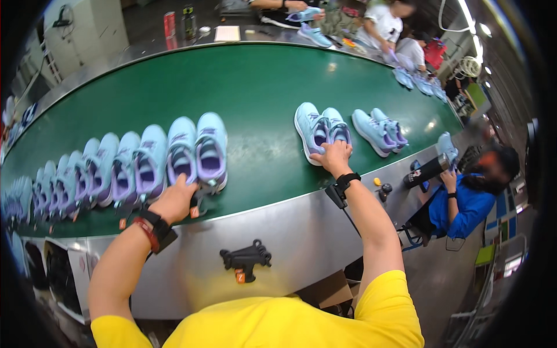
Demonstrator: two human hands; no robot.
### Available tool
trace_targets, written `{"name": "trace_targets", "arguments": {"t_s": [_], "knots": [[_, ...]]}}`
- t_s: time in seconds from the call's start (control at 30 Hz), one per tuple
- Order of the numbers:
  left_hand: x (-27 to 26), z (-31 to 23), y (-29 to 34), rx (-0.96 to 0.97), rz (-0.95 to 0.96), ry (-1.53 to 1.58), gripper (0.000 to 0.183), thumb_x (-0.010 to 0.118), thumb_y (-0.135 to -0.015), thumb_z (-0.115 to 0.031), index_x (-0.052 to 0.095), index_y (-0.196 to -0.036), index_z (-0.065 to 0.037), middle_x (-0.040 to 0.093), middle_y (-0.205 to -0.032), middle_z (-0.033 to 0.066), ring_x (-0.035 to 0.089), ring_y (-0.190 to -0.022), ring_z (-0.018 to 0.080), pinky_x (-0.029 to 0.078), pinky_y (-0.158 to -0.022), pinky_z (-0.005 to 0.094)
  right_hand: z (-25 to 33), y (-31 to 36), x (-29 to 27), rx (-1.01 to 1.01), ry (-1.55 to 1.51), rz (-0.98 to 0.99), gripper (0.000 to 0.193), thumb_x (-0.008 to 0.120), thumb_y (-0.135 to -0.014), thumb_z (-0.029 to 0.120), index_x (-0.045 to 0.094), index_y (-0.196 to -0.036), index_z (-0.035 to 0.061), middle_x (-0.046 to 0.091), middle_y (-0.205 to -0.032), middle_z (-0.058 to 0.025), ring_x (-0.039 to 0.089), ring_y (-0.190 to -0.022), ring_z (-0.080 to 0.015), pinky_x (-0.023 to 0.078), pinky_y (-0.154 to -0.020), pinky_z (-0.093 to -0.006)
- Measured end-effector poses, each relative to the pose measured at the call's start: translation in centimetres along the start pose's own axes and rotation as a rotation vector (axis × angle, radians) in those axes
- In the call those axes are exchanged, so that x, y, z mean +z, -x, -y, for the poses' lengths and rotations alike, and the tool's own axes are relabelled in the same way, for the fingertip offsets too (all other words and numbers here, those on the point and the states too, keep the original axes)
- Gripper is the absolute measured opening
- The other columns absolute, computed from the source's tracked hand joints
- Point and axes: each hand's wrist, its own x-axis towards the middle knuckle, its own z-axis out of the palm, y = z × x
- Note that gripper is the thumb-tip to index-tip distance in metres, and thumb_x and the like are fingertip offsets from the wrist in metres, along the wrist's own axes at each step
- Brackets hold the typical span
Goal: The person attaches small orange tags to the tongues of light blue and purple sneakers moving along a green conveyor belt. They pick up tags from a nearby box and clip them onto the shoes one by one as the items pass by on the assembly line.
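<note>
The right hand is clamped on the heels of 2 light blue shoes with purple insides. These 2 shoes sit side by side on the green worktop, toes pointing away. The left hand is at the heel of a shoe near the right end of a long row of shoes. I cannot tell if its fingers are closed on that shoe. The row looks the same, blue outside and purple inside, and runs off to the left. Just right of the right hand sit 2 more shoes. A black plastic thing lies on the shiny metal edge, near the yellow shirt. At the right, a person in blue sits near a black bottle. A red can stands on the far side.
</note>
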Motion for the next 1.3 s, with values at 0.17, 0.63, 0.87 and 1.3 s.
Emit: {"name": "trace_targets", "arguments": {"t_s": [0.17, 0.63, 0.87, 1.3], "knots": [[0.3, 0.4, 0.3, -0.049, -0.008, -0.014, 0.033, 0.062, -0.079, -0.010, 0.055, -0.111, -0.005, 0.044, -0.107, 0.0236, 0.058, -0.094, 0.0428, 0.047, -0.083, 0.0482, 8.3, 2.7, -1.8, -0.156, -0.117, -0.049, 0.043, 0.070, -0.070, 0.052, 0.074, -0.094, 0.0163, 0.063, -0.094, -0.0159, 0.050, -0.100, -0.0322, 0.032, -0.088, -0.0433], [0.0, -1.3, 2.7, 0.259, -0.678, -0.161, 0.039, 0.056, -0.072, 0.007, 0.061, -0.107, -0.008, 0.057, -0.114, 0.0146, 0.059, -0.094, 0.0330, 0.050, -0.079, 0.0391, 10.8, 15.5, -5.5, -0.840, -0.717, 0.198, 0.042, 0.077, -0.070, 0.025, 0.062, -0.106, 0.0087, 0.060, -0.101, -0.0076, 0.053, -0.099, -0.0265, 0.035, -0.090, -0.0398], [2.5, -9.0, -4.7, 0.259, -0.567, 0.291, 0.036, 0.056, -0.079, 0.000, 0.056, -0.114, -0.008, 0.057, -0.115, 0.0098, 0.060, -0.095, 0.0334, 0.051, -0.077, 0.0409, 11.0, 19.1, -6.4, -0.923, -0.531, 0.476, 0.032, 0.076, -0.071, 0.024, 0.065, -0.099, 0.0104, 0.061, -0.093, -0.0037, 0.056, -0.094, -0.0232, 0.036, -0.084, -0.0364], [5.4, -9.0, -11.4, 0.232, -0.436, 0.347, 0.018, 0.062, -0.075, -0.001, 0.060, -0.093, -0.004, 0.064, -0.091, 0.0162, 0.061, -0.087, 0.0368, 0.049, -0.072, 0.0417, 7.7, 15.5, -1.5, 0.012, -1.663, 0.636, 0.017, 0.053, -0.094, 0.015, 0.053, -0.108, 0.0051, 0.064, -0.078, -0.0042, 0.059, -0.063, -0.0087, 0.046, -0.055, -0.0226]]}}
